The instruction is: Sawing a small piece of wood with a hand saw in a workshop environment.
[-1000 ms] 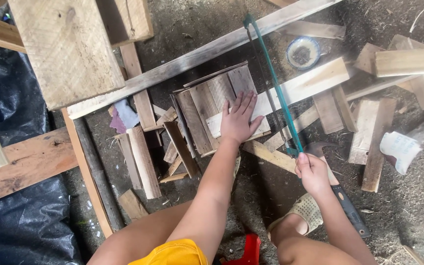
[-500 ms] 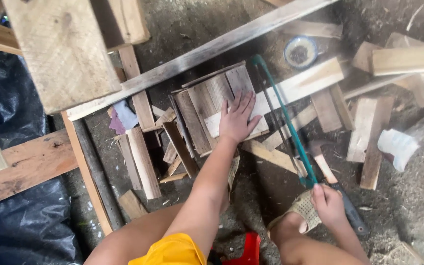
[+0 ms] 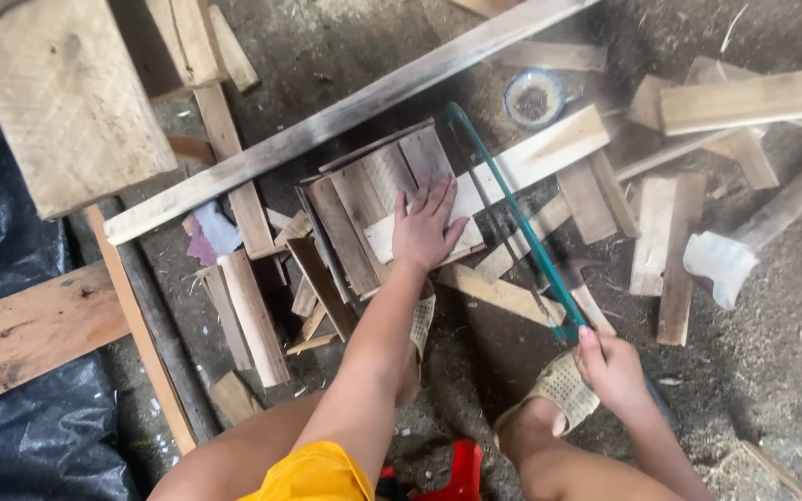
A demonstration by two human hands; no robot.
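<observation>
My left hand (image 3: 427, 227) lies flat, fingers spread, pressing a pale wooden plank (image 3: 522, 165) onto a stack of short boards (image 3: 364, 204). My right hand (image 3: 611, 368) is closed on the handle of a green-framed hand saw (image 3: 510, 219), low and near my sandalled right foot (image 3: 559, 390). The saw frame slants up and left from my hand, and its blade crosses the plank just right of my left fingers. My left foot (image 3: 420, 320) rests beside the board stack.
Loose offcuts lie all around on the sawdusty ground. A long grey plank (image 3: 327, 125) runs diagonally behind the stack. A small round tin (image 3: 533, 96) sits at the back. A white-wrapped stick (image 3: 722, 262) is at the right, black plastic sheet (image 3: 11, 436) at the left.
My right hand has drawn the saw back toward me, down and right, so the frame's far end slid closer to the plank. My left hand stays pressed on the plank.
</observation>
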